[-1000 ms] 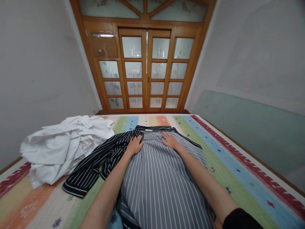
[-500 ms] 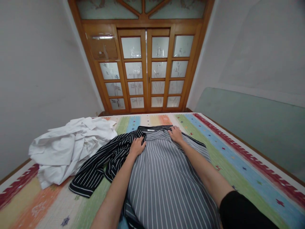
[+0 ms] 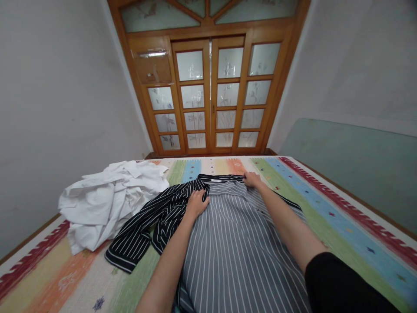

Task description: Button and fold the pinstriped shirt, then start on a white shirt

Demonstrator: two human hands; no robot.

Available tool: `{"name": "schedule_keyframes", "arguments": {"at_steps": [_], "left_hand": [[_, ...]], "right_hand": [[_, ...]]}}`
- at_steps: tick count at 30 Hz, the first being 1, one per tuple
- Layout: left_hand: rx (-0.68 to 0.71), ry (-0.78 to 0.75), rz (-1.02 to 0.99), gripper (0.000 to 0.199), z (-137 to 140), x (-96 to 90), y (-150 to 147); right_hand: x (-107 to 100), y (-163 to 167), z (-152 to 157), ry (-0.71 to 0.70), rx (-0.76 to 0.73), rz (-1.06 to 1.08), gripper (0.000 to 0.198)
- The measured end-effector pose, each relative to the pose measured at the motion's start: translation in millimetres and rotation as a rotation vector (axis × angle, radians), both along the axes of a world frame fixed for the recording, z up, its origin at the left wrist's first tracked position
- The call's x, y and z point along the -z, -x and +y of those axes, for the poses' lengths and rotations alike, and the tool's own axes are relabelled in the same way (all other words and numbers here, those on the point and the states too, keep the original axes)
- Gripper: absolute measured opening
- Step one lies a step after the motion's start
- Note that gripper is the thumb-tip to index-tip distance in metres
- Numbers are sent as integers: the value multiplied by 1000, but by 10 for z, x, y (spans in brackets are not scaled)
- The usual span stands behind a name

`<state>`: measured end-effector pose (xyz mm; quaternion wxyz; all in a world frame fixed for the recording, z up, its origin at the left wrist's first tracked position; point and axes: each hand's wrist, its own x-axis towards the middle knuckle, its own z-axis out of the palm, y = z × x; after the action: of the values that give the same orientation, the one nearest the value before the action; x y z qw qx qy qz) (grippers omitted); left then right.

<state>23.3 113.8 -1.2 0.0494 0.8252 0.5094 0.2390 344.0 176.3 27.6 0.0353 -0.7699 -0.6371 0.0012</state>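
Observation:
A black-and-white striped shirt [image 3: 234, 234] lies spread on the bed, its greyer inner side facing up across the middle. Its black sleeve [image 3: 133, 243] stretches out to the left. My left hand [image 3: 197, 204] is closed on the bunched dark cloth just below the left end of the collar [image 3: 221, 178]. At the collar's right end, my right hand [image 3: 253, 179] pinches the fabric, its fingertips partly hidden. The shirt's lower part runs out of the frame toward me.
A crumpled white garment [image 3: 110, 200] lies left of the shirt, close to its sleeve. The bed has a multicoloured striped cover [image 3: 339, 234]. Beyond its far edge stand wooden doors with glass panes [image 3: 195, 95]. A pale green panel [image 3: 358, 161] runs along the right wall.
My right hand has shifted outward along the collar and now pinches its end, drawing up the cloth beneath. My left hand stays at the left collar side. The whole view has swung slightly left.

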Motion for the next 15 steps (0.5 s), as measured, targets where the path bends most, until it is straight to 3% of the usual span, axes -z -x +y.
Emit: {"name": "schedule_keyframes", "arguments": {"at_steps": [10, 15], "left_hand": [[-16, -14, -29, 36, -11, 5, -9], [-14, -30, -32, 36, -2, 32, -8]], "right_hand": [[-186, -307, 179, -12, -154, 163, 5], [-299, -424, 196, -30, -140, 274, 16]]}}
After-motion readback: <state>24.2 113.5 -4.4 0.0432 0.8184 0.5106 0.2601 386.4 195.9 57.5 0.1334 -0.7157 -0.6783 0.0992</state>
